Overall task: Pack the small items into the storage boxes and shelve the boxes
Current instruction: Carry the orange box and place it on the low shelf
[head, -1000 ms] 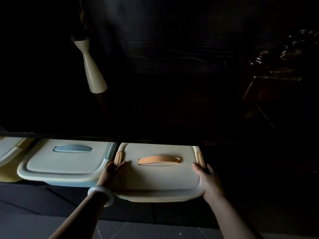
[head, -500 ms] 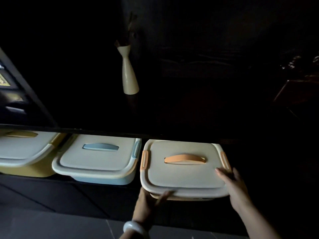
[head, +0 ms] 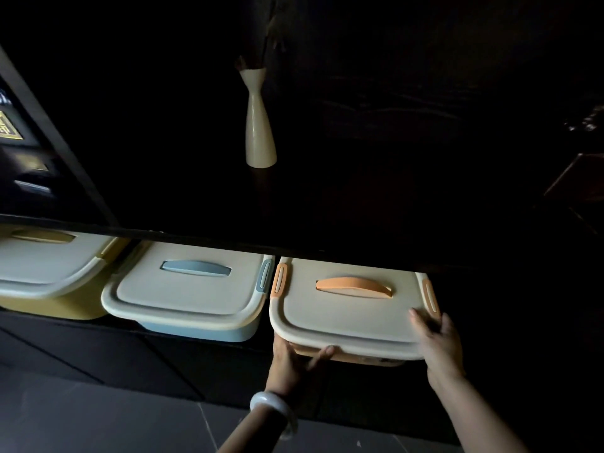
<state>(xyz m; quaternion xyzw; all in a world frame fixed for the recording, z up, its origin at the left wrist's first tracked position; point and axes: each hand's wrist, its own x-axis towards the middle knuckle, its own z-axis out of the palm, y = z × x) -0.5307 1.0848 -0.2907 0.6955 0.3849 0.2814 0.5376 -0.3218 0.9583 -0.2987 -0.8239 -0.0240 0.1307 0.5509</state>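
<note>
Three lidded storage boxes stand side by side in a low, dark shelf. The orange-handled box is on the right and sticks out past the shelf's front edge. My left hand, with a white bangle on the wrist, presses against its front wall under the lid rim. The thumb is stretched to the right and the fingertips are hidden under the rim. My right hand lies flat on the lid's front right corner with straight fingers. The blue-handled box sits in the middle and the yellow box on the left.
A black cabinet top overhangs the boxes, with a slim white vase standing on it. A dark unit stands at far left. Grey floor tiles lie below. The right side is too dark to make out.
My left hand left the lid's left edge and dropped to the front wall of the orange box. My right hand slid toward the lid's front right corner. The view swung left.
</note>
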